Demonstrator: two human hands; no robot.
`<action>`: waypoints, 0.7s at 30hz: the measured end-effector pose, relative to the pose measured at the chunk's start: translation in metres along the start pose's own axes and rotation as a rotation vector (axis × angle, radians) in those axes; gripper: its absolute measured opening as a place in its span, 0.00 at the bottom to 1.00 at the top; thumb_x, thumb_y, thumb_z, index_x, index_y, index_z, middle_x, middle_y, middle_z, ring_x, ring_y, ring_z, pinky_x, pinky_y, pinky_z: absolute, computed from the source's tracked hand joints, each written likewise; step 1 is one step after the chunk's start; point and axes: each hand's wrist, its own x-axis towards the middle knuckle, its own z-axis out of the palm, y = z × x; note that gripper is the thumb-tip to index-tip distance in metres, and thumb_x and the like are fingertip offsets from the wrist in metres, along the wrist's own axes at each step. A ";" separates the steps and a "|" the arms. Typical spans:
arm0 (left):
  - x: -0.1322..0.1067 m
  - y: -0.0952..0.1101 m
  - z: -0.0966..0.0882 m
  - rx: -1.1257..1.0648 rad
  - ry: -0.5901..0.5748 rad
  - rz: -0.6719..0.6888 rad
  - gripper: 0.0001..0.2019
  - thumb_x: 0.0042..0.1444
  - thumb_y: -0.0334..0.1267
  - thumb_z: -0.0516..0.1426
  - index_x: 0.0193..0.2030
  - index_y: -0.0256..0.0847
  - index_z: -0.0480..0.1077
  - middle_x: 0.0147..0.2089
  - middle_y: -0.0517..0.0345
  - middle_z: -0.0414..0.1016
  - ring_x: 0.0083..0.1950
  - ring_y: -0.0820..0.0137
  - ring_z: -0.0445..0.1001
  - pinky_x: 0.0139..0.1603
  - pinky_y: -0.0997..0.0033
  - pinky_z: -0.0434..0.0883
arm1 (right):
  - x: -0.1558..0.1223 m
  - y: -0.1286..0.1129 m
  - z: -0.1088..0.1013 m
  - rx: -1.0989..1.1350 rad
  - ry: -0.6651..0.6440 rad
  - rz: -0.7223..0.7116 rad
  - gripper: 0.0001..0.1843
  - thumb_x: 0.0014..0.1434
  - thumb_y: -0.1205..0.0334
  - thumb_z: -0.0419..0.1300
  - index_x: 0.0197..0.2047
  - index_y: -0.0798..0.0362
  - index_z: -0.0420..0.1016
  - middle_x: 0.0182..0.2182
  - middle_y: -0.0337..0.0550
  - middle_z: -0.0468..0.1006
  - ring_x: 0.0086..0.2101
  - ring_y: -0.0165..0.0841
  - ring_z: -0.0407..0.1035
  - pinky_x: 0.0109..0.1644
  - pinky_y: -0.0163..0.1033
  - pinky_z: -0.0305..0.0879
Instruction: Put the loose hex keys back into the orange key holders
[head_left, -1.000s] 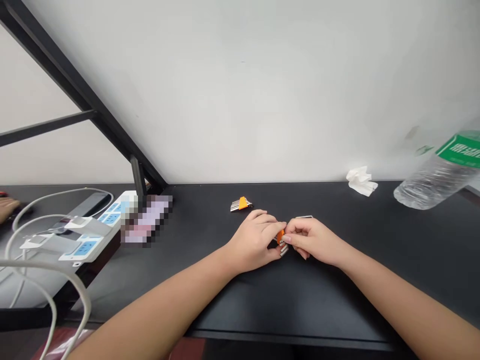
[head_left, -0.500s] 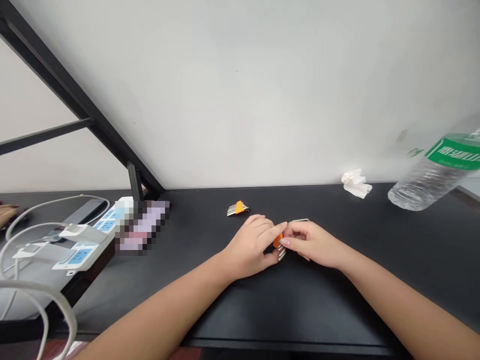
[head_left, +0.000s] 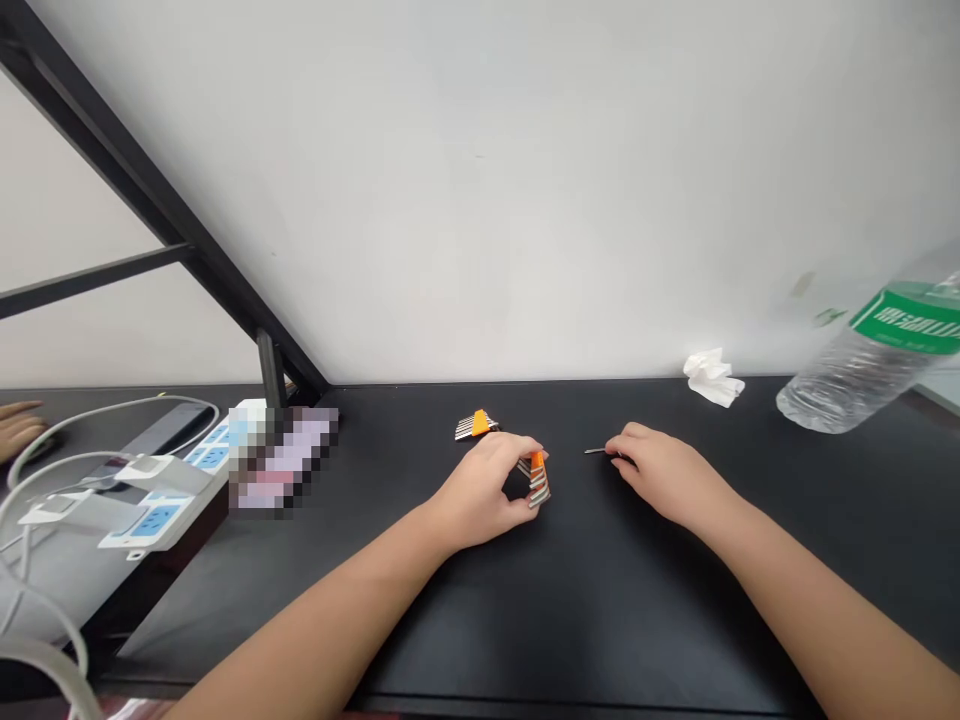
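My left hand (head_left: pixel 491 490) grips an orange holder (head_left: pixel 537 460) between thumb and fingers. Several metal hex keys (head_left: pixel 539 488) sit in it, their short bent ends facing right. To the right, my right hand (head_left: pixel 652 470) is closed at the fingertips on a single hex key (head_left: pixel 595 451), whose thin metal end points left, low over the black table. Most of that key is hidden by the fingers. Behind my left hand lies a second orange holder (head_left: pixel 481 424) with a row of hex keys in it.
On the left are a white power strip (head_left: pixel 157 517) with plugs and cables, a phone (head_left: pixel 166 430) and a blurred-out item (head_left: pixel 285 460). A crumpled tissue (head_left: pixel 712 377) and a clear bottle (head_left: pixel 840 380) stand by the wall. Another person's hand (head_left: pixel 21 430) rests at far left.
My hands have come apart. The right one has moved away to the right with a hex key, while the left has shifted slightly left with the orange holder.
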 end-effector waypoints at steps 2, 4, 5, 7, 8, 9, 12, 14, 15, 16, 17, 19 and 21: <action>0.000 0.000 0.000 0.002 0.004 0.004 0.23 0.50 0.30 0.63 0.54 0.44 0.69 0.51 0.53 0.79 0.51 0.61 0.78 0.56 0.59 0.76 | 0.000 -0.002 0.000 -0.014 0.000 0.001 0.13 0.68 0.65 0.52 0.45 0.47 0.79 0.42 0.43 0.76 0.36 0.34 0.74 0.34 0.38 0.61; -0.001 -0.001 0.000 0.007 0.005 0.007 0.22 0.51 0.31 0.63 0.54 0.44 0.68 0.51 0.53 0.79 0.51 0.61 0.78 0.56 0.58 0.76 | 0.000 -0.003 -0.001 -0.017 -0.003 0.005 0.13 0.68 0.65 0.52 0.44 0.47 0.78 0.41 0.42 0.76 0.36 0.34 0.74 0.33 0.37 0.60; -0.001 -0.001 0.000 0.009 0.004 0.007 0.22 0.51 0.31 0.63 0.54 0.44 0.68 0.51 0.53 0.79 0.51 0.61 0.78 0.55 0.58 0.76 | 0.000 -0.003 -0.001 -0.020 -0.004 0.007 0.13 0.68 0.65 0.51 0.42 0.47 0.78 0.41 0.42 0.76 0.36 0.34 0.73 0.33 0.37 0.59; -0.001 -0.002 -0.001 0.011 0.006 0.007 0.22 0.51 0.31 0.63 0.54 0.44 0.68 0.51 0.53 0.79 0.51 0.61 0.78 0.55 0.58 0.76 | 0.000 -0.005 -0.002 -0.034 0.000 0.009 0.14 0.69 0.65 0.50 0.38 0.48 0.77 0.39 0.42 0.76 0.35 0.34 0.73 0.32 0.37 0.56; -0.001 -0.002 -0.001 0.012 0.007 0.008 0.22 0.51 0.31 0.63 0.54 0.44 0.68 0.51 0.53 0.79 0.51 0.61 0.78 0.54 0.58 0.76 | 0.000 -0.007 -0.003 -0.048 -0.004 0.008 0.14 0.68 0.66 0.50 0.36 0.49 0.76 0.37 0.42 0.76 0.33 0.33 0.72 0.31 0.37 0.55; -0.001 -0.001 -0.001 0.010 0.008 0.010 0.22 0.52 0.31 0.63 0.54 0.44 0.67 0.51 0.53 0.79 0.51 0.61 0.78 0.54 0.58 0.76 | -0.001 -0.009 -0.003 -0.065 -0.012 0.011 0.14 0.67 0.67 0.50 0.34 0.50 0.74 0.36 0.42 0.76 0.31 0.33 0.71 0.30 0.37 0.54; -0.001 0.000 -0.001 0.005 0.009 0.017 0.22 0.51 0.31 0.63 0.54 0.44 0.67 0.50 0.53 0.79 0.50 0.62 0.77 0.54 0.59 0.75 | -0.004 -0.018 -0.005 -0.093 -0.061 0.040 0.10 0.60 0.71 0.53 0.28 0.51 0.68 0.31 0.42 0.75 0.26 0.31 0.66 0.28 0.37 0.50; 0.000 0.000 0.000 0.004 0.004 0.019 0.22 0.51 0.30 0.63 0.54 0.44 0.67 0.49 0.54 0.78 0.48 0.63 0.77 0.52 0.60 0.75 | -0.006 -0.025 -0.006 -0.047 -0.074 0.039 0.09 0.55 0.72 0.56 0.25 0.51 0.65 0.30 0.41 0.75 0.25 0.31 0.64 0.27 0.37 0.50; 0.000 0.001 0.001 0.008 -0.001 0.016 0.22 0.52 0.30 0.63 0.54 0.43 0.67 0.48 0.54 0.78 0.47 0.64 0.76 0.52 0.60 0.75 | -0.006 -0.028 -0.007 0.013 -0.073 0.016 0.09 0.54 0.72 0.56 0.25 0.51 0.64 0.29 0.41 0.74 0.25 0.31 0.65 0.27 0.37 0.51; 0.001 0.001 0.001 0.011 -0.009 0.015 0.22 0.52 0.30 0.63 0.54 0.43 0.67 0.48 0.55 0.78 0.46 0.64 0.76 0.51 0.60 0.75 | -0.007 -0.032 -0.008 0.103 -0.078 -0.014 0.09 0.53 0.72 0.57 0.25 0.51 0.63 0.28 0.40 0.74 0.25 0.31 0.65 0.28 0.36 0.52; 0.001 0.002 0.002 0.013 -0.015 0.016 0.22 0.52 0.30 0.63 0.54 0.43 0.67 0.47 0.55 0.78 0.45 0.64 0.76 0.51 0.60 0.75 | -0.008 -0.036 -0.008 0.223 -0.094 -0.045 0.08 0.53 0.71 0.57 0.26 0.51 0.63 0.27 0.38 0.74 0.25 0.30 0.66 0.28 0.36 0.54; 0.001 0.003 0.002 0.018 -0.030 0.023 0.22 0.52 0.30 0.63 0.53 0.43 0.67 0.46 0.56 0.77 0.44 0.65 0.76 0.51 0.60 0.74 | -0.010 -0.043 -0.009 0.508 -0.167 -0.076 0.07 0.55 0.70 0.56 0.29 0.50 0.63 0.24 0.34 0.73 0.24 0.30 0.69 0.28 0.34 0.59; 0.002 0.003 0.002 0.021 -0.041 0.026 0.21 0.52 0.31 0.63 0.53 0.43 0.67 0.45 0.56 0.77 0.44 0.65 0.75 0.51 0.60 0.73 | -0.011 -0.049 -0.009 0.747 -0.244 -0.058 0.06 0.56 0.69 0.55 0.32 0.49 0.64 0.22 0.32 0.71 0.22 0.29 0.70 0.27 0.33 0.62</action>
